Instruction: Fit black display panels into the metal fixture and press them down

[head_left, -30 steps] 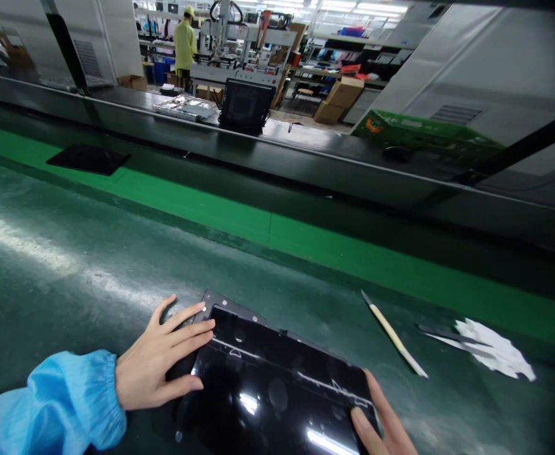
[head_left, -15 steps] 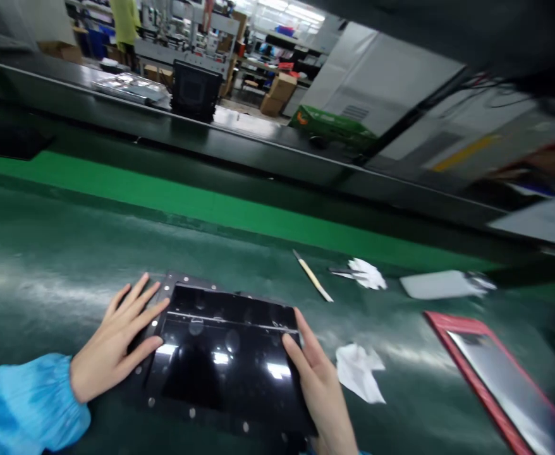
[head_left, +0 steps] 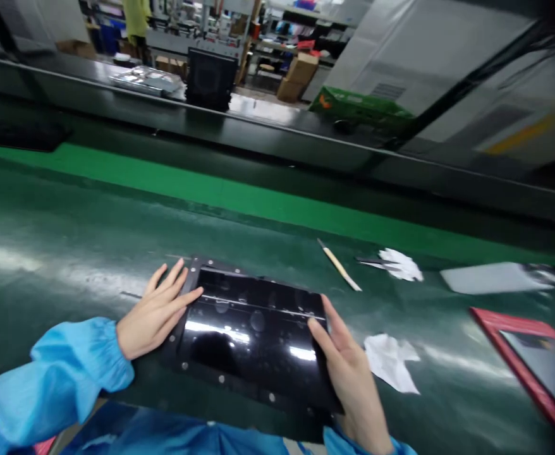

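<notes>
A glossy black panel (head_left: 251, 335) with small white studs along its frame lies flat on the dark green work surface (head_left: 69, 234) in front of me. My left hand (head_left: 157, 313) rests on the panel's left edge, fingers stretched out flat. My right hand (head_left: 351, 373) holds the panel's right edge, thumb on top and fingers along the side. Both arms wear light blue sleeves.
A thin pale stick tool (head_left: 339, 273) and crumpled white scraps (head_left: 401, 264) lie beyond the panel, another white scrap (head_left: 391, 363) to its right. A red-framed panel (head_left: 528, 363) sits at the right edge. A grey flat piece (head_left: 490, 277) lies further back. A person in yellow (head_left: 135, 16) stands far off.
The camera has swung and dropped, so the panel sits nearer the middle. My hands keep their places on the panel's left and right edges. The panel looks drawn slightly towards me.
</notes>
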`<state>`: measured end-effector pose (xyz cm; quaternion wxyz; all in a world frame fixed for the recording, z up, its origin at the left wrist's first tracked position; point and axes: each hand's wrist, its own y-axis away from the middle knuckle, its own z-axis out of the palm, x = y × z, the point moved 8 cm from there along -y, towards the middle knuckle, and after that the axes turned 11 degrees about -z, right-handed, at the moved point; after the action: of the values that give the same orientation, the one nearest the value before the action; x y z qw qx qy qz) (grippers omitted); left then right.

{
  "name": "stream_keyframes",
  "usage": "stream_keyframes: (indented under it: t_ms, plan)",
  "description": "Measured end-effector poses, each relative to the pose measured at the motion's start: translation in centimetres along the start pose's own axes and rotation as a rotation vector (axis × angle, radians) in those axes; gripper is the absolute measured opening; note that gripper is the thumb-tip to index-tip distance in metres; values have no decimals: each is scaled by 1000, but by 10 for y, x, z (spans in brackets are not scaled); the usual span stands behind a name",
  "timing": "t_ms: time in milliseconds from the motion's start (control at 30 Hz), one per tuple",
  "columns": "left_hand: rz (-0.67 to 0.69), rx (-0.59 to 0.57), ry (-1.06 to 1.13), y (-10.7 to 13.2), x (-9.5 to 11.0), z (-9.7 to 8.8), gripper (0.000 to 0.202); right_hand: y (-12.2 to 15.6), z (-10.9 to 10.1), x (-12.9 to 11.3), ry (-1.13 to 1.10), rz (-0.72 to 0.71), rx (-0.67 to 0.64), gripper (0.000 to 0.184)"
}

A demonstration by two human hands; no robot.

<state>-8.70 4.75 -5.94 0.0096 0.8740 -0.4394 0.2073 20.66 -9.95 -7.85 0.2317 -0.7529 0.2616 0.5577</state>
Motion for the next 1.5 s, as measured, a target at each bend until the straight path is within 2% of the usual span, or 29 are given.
stream_keyframes:
  t_ms: [233, 500, 633, 833, 1000, 1200, 1300, 1500]
  plan:
    - [21, -5, 7, 3, 5, -5, 49, 10, 5, -6, 22, 158, 43, 84]
    - [24, -30, 27, 2, 7, -4, 50, 15, 4, -11, 106, 127, 74, 79]
    - [39, -34, 44, 2, 9, -5, 53, 16, 1, -10, 161, 145, 73, 85]
    - [67, -79, -9, 0, 8, -3, 52, 17, 6, -8, 72, 182, 88, 85]
    - [80, -91, -54, 0, 7, -2, 49, 15, 8, -13, 72, 117, 79, 80]
    - [83, -72, -64, 1, 8, -5, 46, 13, 4, -14, 162, 57, 81, 85]
    - [86, -63, -69, 2, 8, -5, 46, 10, 0, -14, 196, -42, 107, 76]
    - [110, -44, -92, 4, 8, -5, 50, 7, -3, -23, 472, -344, 99, 64]
